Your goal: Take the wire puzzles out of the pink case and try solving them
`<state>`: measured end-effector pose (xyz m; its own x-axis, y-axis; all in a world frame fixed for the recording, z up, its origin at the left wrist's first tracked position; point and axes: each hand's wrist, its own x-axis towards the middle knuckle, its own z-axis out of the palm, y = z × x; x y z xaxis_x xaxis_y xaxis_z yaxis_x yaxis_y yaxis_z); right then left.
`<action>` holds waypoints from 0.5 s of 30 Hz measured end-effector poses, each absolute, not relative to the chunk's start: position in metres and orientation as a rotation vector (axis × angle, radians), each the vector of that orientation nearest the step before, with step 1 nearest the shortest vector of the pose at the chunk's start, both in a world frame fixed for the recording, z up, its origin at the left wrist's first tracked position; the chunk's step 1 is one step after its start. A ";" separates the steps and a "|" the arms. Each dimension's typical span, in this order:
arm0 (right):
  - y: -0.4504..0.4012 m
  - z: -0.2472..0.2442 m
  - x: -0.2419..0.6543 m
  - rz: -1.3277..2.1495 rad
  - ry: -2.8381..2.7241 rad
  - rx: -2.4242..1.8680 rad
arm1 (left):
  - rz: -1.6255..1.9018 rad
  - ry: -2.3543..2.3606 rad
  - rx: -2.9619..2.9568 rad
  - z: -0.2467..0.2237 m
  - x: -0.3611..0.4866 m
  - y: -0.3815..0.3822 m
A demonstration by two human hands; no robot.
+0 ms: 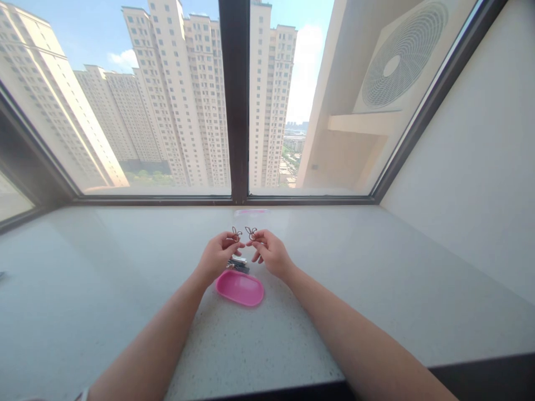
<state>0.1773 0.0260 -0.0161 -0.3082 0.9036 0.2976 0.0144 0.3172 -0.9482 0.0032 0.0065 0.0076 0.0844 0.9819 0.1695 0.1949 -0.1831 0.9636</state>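
Note:
My left hand (219, 252) pinches a small brown looped piece (236, 234), shaped like a bow or rabbit ears, between thumb and fingers. A matching brown looped piece (251, 233) is pinched in my right hand (270, 252). Both hands are raised close together, the two pieces side by side with a small gap. Below them, partly hidden by my left hand, lies a little heap of dark and silvery small items (238, 264), too small to name. Nearer to me is a shallow pink oval dish (240, 289) on the pale speckled counter (251, 345).
Behind my hands a clear, pink-tinted flat item (252, 213) lies close to the window frame (238, 111). A white wall (468, 184) bounds the right side. The counter's dark front edge (292, 390) runs along the bottom. A small object (2, 274) shows at the far left.

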 end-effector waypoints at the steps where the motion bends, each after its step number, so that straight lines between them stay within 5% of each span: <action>1: 0.026 -0.016 0.177 1.150 -1.614 -0.851 | 1.184 1.218 1.530 0.008 0.003 0.006; 15: 0.024 -0.021 0.176 1.113 -1.709 -0.866 | 1.193 1.219 1.572 0.009 0.004 0.004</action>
<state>0.1763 0.0241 -0.0211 -0.3567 0.8840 0.3022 0.0816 0.3517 -0.9325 0.0040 0.0038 0.0090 0.0914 0.9753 0.2009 0.2220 -0.2166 0.9507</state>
